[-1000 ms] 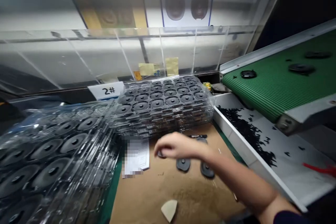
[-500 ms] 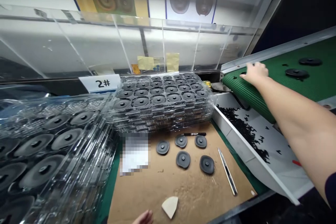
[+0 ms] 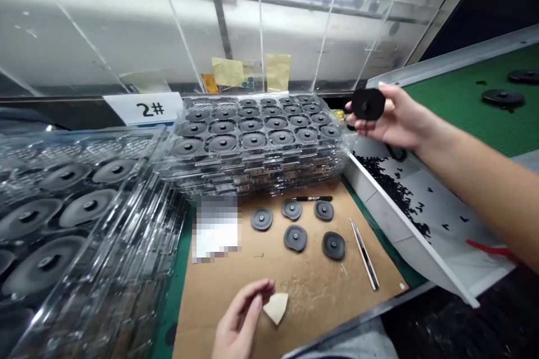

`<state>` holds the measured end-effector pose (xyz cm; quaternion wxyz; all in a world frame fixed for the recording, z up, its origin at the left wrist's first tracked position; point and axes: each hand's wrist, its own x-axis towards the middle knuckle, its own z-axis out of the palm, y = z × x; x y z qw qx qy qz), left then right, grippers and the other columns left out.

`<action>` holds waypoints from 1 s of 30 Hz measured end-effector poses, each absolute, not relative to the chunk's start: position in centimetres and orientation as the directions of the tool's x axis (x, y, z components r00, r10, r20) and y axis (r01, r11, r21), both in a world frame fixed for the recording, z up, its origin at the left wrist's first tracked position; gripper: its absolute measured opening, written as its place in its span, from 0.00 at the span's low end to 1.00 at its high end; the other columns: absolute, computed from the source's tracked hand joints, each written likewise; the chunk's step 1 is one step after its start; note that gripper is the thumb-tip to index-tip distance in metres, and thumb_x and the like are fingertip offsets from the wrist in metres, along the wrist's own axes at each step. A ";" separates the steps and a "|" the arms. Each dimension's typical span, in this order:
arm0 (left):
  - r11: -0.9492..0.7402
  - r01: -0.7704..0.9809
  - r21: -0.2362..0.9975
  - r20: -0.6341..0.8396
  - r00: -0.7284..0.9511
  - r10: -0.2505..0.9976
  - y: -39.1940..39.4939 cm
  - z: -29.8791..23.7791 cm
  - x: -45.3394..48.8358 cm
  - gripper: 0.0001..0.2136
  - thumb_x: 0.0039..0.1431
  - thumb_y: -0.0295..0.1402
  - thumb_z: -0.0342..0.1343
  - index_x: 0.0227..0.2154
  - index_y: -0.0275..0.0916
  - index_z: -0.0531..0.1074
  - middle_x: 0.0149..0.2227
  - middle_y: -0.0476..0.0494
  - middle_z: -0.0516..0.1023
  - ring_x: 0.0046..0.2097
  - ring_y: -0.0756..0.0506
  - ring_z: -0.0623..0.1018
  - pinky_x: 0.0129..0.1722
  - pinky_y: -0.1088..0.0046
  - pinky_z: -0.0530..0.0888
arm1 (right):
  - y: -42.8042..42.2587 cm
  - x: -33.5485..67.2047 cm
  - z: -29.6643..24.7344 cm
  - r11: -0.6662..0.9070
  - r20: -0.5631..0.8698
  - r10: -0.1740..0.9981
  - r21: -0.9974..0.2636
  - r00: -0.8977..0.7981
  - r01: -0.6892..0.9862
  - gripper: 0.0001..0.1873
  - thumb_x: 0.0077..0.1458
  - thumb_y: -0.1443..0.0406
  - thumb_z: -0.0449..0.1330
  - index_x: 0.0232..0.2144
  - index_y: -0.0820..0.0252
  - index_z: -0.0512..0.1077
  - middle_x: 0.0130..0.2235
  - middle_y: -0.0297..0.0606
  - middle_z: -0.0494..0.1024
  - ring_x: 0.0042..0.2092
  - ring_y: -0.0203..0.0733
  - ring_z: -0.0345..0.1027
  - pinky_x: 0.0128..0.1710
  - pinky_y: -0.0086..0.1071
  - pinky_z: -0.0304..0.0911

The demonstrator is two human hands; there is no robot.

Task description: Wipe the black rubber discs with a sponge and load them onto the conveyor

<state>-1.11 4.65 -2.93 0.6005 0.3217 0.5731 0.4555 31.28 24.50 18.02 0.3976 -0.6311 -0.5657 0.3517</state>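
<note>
My right hand is raised near the end of the green conveyor belt and pinches a black round rubber disc by its edge. My left hand is low at the front of the brown cardboard mat, fingers curled, its fingertips touching a beige wedge-shaped piece. Several black discs lie loose on the mat between the hands. Behind them stands a stack of clear trays filled with the same discs.
Another stack of clear trays fills the left. Tweezers and a black pen lie on the mat. More discs ride the belt. A white chute holds black scraps. A "2#" label stands at the back.
My right hand has lifted a black disc off the belt and drawn it back to the left. My left hand has come up from the bottom edge to the beige wedge.
</note>
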 end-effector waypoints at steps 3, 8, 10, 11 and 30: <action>0.250 -0.274 0.929 -0.265 -0.018 0.964 5.0 -1.6 0.2 0.12 0.53 0.40 0.58 0.39 0.41 0.75 0.42 0.42 0.79 0.45 0.43 0.77 0.48 0.69 0.73 | 17.4 25.5 13.0 -0.278 -0.281 0.932 -0.960 -0.228 0.044 0.37 0.57 0.43 0.38 0.45 0.66 0.71 0.39 0.47 0.76 0.28 0.35 0.66 0.31 0.34 0.64; 0.174 -0.467 0.867 -0.090 0.196 0.977 3.2 -1.4 1.5 0.26 0.52 0.38 0.60 0.55 0.51 0.62 0.60 0.43 0.64 0.60 0.41 0.63 0.58 0.64 0.63 | 6.8 18.6 3.4 -0.793 -0.458 0.609 -0.369 -0.648 -0.485 0.34 0.58 0.44 0.39 0.40 0.63 0.72 0.34 0.43 0.76 0.22 0.29 0.59 0.27 0.27 0.57; 0.260 -0.503 0.825 -0.122 0.291 0.949 2.3 -1.8 1.2 0.31 0.51 0.36 0.61 0.58 0.52 0.57 0.62 0.42 0.60 0.63 0.40 0.59 0.60 0.63 0.59 | 4.3 16.5 0.9 -0.778 -0.412 0.624 -0.249 -0.664 -0.576 0.33 0.59 0.45 0.37 0.42 0.61 0.71 0.36 0.41 0.76 0.20 0.28 0.57 0.24 0.26 0.55; 0.301 -0.505 0.809 -0.152 0.314 0.937 1.8 -2.0 0.9 0.31 0.51 0.35 0.61 0.58 0.51 0.57 0.61 0.42 0.61 0.63 0.40 0.59 0.60 0.64 0.59 | 3.4 15.5 0.0 -0.771 -0.385 0.631 -0.206 -0.674 -0.603 0.34 0.60 0.45 0.35 0.43 0.60 0.71 0.37 0.41 0.77 0.18 0.27 0.54 0.22 0.26 0.53; 0.240 -0.841 0.484 -0.504 -0.044 0.862 0.6 -5.2 -4.5 0.20 0.58 0.31 0.54 0.53 0.48 0.60 0.57 0.40 0.66 0.58 0.36 0.67 0.59 0.56 0.61 | 3.1 14.4 -7.6 0.019 -0.188 0.937 -0.812 -0.294 0.583 0.21 0.53 0.59 0.59 0.50 0.53 0.71 0.53 0.48 0.66 0.54 0.58 0.53 0.55 0.58 0.46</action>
